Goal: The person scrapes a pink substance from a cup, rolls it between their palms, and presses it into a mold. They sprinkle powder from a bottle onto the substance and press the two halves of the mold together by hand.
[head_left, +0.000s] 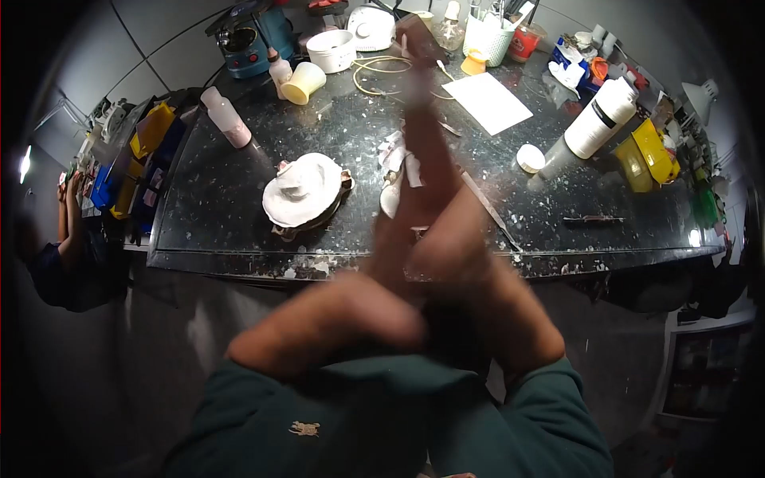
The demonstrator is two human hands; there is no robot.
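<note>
Both arms bend in toward the middle, and motion smears both hands. My left forearm [319, 319] crosses low, in front of the table's near edge. My right forearm [510, 299] angles up and inward over that edge. Between them a long, blurred reddish-brown shape [422, 151] rises up the view; I cannot tell whether it is a hand or something held. Partly hidden behind it are white plaster-like scraps [392, 159]. A thin, long tool [498, 217] lies right of it. To the left sits a round white plaster-like piece [303, 190] on a brownish base.
On the black table [215, 199] stand a pink-filled bottle [227, 118], a yellow cup [303, 84], a white bowl [331, 51] and a large white bottle [602, 118]. White paper [489, 103] lies at the back, a knife-like tool [594, 219] at right. Another person's arm [70, 211] shows far left.
</note>
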